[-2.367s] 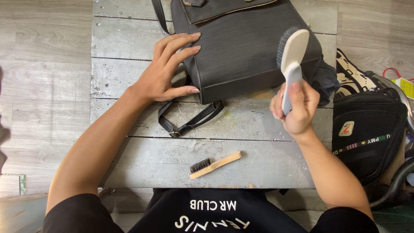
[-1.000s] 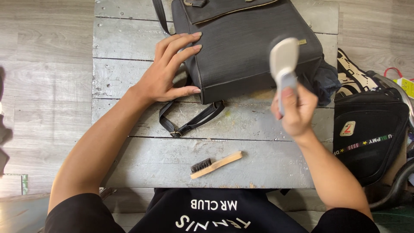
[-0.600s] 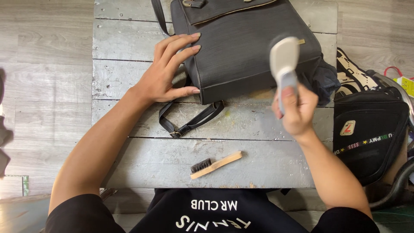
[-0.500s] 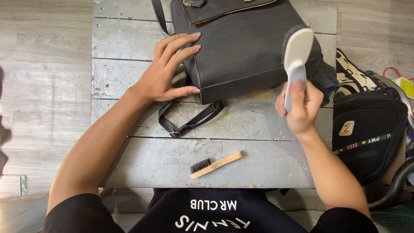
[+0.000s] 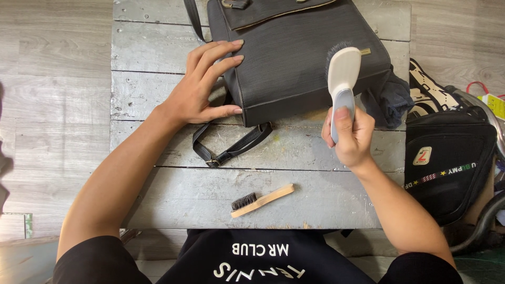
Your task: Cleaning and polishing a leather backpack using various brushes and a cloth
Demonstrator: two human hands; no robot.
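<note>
A black handbag lies flat at the far side of a grey wooden table. My left hand rests on the bag's left edge, fingers spread and flat. My right hand grips the grey handle of a white-backed brush, whose dark bristles press on the bag's right side. The bag's black strap loops on the table just below the bag.
A small wooden brush with black bristles lies near the table's front edge. A dark cloth sits at the bag's right corner. On the floor to the right stands a black pouch among other bags.
My right hand has shifted the white brush across the bag's right side, back and forth, ending slightly lower left. My left hand has stayed on the bag.
</note>
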